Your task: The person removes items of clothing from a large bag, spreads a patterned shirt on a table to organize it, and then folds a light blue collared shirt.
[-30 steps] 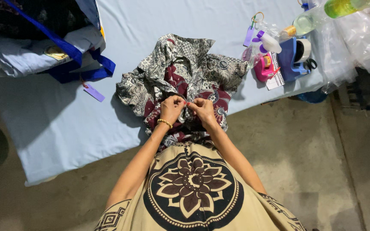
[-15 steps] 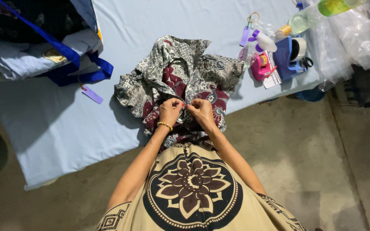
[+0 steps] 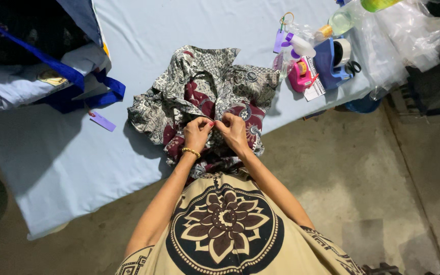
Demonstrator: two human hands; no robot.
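Head view, item one: patterned batik garment (image 3: 204,97), crumpled on the pale blue table (image 3: 52,168) at its near edge. I log left hand (image 3: 197,133) and right hand (image 3: 234,131) pinched shut on its front, unmoved since a second ago, so fastening continues. Pink dispenser (image 3: 300,76) right of garment.

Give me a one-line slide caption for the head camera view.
Left hand and right hand pinch a patterned shirt on a light blue table.
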